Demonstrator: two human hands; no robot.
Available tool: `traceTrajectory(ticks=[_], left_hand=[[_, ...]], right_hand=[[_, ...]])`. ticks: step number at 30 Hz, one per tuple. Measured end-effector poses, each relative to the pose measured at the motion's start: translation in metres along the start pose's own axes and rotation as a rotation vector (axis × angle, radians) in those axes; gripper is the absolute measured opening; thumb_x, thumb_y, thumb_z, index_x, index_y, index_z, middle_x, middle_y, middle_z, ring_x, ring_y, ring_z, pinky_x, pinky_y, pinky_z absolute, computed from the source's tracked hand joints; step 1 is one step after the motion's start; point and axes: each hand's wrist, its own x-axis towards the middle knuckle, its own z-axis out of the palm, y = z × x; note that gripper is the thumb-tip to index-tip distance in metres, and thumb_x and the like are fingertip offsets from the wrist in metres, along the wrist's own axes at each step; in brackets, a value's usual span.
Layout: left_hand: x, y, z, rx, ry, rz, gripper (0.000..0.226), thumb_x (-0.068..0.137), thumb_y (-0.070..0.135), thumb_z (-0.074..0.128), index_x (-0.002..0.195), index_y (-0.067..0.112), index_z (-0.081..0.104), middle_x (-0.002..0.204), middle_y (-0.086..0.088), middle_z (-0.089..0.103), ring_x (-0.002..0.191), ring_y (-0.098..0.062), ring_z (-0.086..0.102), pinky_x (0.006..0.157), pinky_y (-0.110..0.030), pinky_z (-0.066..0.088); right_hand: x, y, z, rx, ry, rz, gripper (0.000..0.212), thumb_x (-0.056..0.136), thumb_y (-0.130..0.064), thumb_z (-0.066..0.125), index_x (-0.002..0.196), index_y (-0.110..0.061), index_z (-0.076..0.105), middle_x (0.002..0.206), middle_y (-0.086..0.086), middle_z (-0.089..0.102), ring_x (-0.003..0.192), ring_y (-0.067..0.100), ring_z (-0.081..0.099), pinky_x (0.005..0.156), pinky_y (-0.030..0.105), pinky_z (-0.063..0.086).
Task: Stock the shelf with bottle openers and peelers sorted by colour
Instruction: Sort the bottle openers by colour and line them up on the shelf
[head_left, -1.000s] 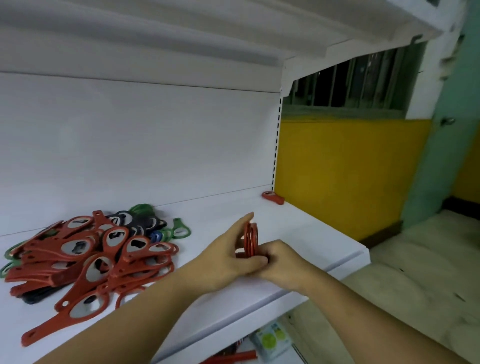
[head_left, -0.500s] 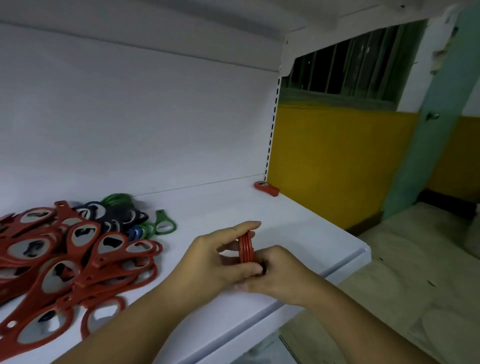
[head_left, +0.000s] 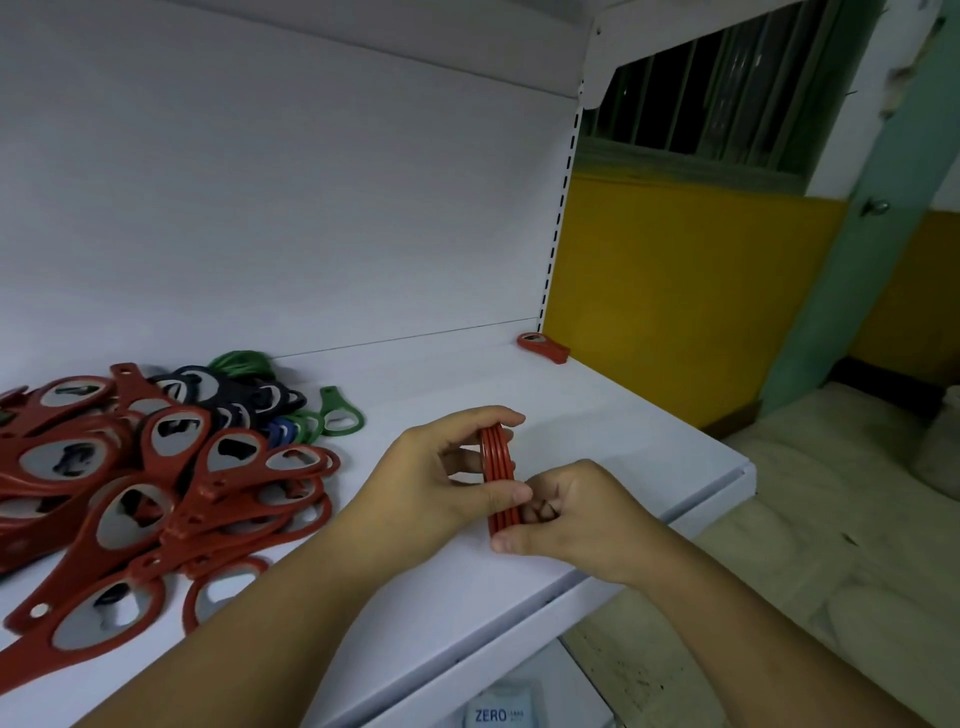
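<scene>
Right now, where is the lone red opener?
Head view: the lone red opener lies in the shelf's back right corner, beside the slotted upright, away from the red pile.

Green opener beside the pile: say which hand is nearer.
Left. The left hand sits right of the green opener; the right hand lies farther right. Both grip red openers.

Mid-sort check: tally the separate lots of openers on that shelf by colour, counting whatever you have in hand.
Red: 3 lots: the red heap, the red stack gripped by the left hand and right hand, and a single red bottle opener at the back right.
Black, green and blue together: 1 lot, the mixed heap.
Total: 4 lots.
</scene>
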Motion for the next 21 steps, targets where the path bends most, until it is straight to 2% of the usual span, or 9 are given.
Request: traceTrajectory(ticks=[2, 5, 8, 10, 13, 15, 17, 18, 21], left_hand=[[0.000, 0.001, -0.001, -0.030, -0.008, 0.000, 0.048, 0.056, 0.016, 0.079, 0.099, 0.033, 0.068, 0.106, -0.006, 0.067, 0.093, -0.027, 0.068, 0.083, -0.037, 0.057], [0.000, 0.002, -0.002, -0.070, -0.025, -0.005, 0.048, 0.056, 0.012, 0.079, 0.101, 0.028, 0.068, 0.104, -0.012, 0.067, 0.091, -0.029, 0.069, 0.083, -0.039, 0.057], [0.001, 0.001, -0.004, -0.159, -0.046, 0.012, 0.046, 0.060, 0.004, 0.083, 0.097, 0.028, 0.072, 0.101, -0.012, 0.068, 0.088, -0.029, 0.070, 0.081, -0.037, 0.057], [0.002, 0.001, -0.004, -0.219, -0.055, 0.022, 0.045, 0.060, 0.003, 0.081, 0.098, 0.026, 0.072, 0.099, -0.011, 0.069, 0.088, -0.029, 0.070, 0.080, -0.036, 0.057], [0.003, 0.000, -0.002, -0.290, -0.041, 0.006, 0.054, 0.059, 0.003, 0.074, 0.109, 0.024, 0.066, 0.101, -0.010, 0.070, 0.094, -0.027, 0.069, 0.081, -0.033, 0.057], [0.005, -0.003, -0.002, -0.297, -0.043, -0.050, 0.073, 0.059, 0.007, 0.074, 0.125, 0.032, 0.054, 0.106, -0.004, 0.070, 0.102, -0.018, 0.067, 0.085, -0.025, 0.054], [0.007, -0.007, -0.003, -0.198, -0.037, -0.131, 0.091, 0.057, 0.011, 0.077, 0.135, 0.037, 0.039, 0.118, 0.005, 0.064, 0.111, -0.008, 0.060, 0.089, -0.020, 0.051], [0.007, -0.010, -0.005, -0.072, -0.020, -0.157, 0.092, 0.060, 0.011, 0.079, 0.137, 0.036, 0.037, 0.122, 0.009, 0.060, 0.113, -0.005, 0.057, 0.092, -0.020, 0.050], [0.008, -0.020, -0.007, 0.353, -0.013, -0.157, 0.061, 0.075, 0.020, 0.078, 0.127, 0.038, 0.052, 0.118, 0.020, 0.061, 0.111, 0.001, 0.057, 0.102, -0.023, 0.044]], right_hand=[[-0.001, -0.001, -0.002, 0.007, -0.030, 0.005, 0.036, 0.072, -0.016, 0.082, 0.049, -0.038, 0.066, 0.044, -0.017, 0.044, 0.048, 0.001, 0.036, 0.053, 0.016, 0.033], [-0.001, -0.001, -0.004, 0.006, -0.067, -0.004, 0.028, 0.072, -0.017, 0.082, 0.053, -0.030, 0.067, 0.048, -0.015, 0.041, 0.052, 0.006, 0.036, 0.055, 0.022, 0.032], [-0.002, 0.002, -0.006, 0.028, -0.060, -0.033, 0.035, 0.074, -0.017, 0.081, 0.050, -0.016, 0.055, 0.053, -0.005, 0.033, 0.055, 0.014, 0.031, 0.056, 0.027, 0.028], [-0.002, 0.003, -0.008, 0.057, -0.046, -0.037, 0.042, 0.074, -0.015, 0.080, 0.048, -0.014, 0.047, 0.054, -0.002, 0.030, 0.056, 0.017, 0.029, 0.057, 0.028, 0.027], [-0.003, 0.002, -0.014, 0.042, -0.058, -0.035, 0.046, 0.075, -0.015, 0.079, 0.046, -0.019, 0.044, 0.052, -0.002, 0.030, 0.054, 0.015, 0.029, 0.055, 0.025, 0.028], [-0.003, -0.002, -0.021, -0.006, -0.052, 0.002, 0.033, 0.075, -0.018, 0.079, 0.051, -0.010, 0.058, 0.054, 0.003, 0.038, 0.054, 0.016, 0.036, 0.055, 0.024, 0.033], [0.004, -0.004, -0.037, -0.084, -0.005, 0.060, 0.026, 0.073, -0.022, 0.080, 0.064, -0.001, 0.068, 0.057, 0.005, 0.047, 0.056, 0.015, 0.043, 0.057, 0.025, 0.038], [0.010, -0.004, -0.049, -0.134, 0.031, 0.101, 0.027, 0.072, -0.023, 0.081, 0.067, 0.001, 0.070, 0.056, 0.004, 0.049, 0.055, 0.014, 0.045, 0.057, 0.023, 0.038], [0.041, 0.006, -0.094, -0.344, 0.134, 0.284, 0.028, 0.068, -0.026, 0.084, 0.066, -0.002, 0.070, 0.055, 0.001, 0.054, 0.054, 0.011, 0.051, 0.054, 0.021, 0.037]])
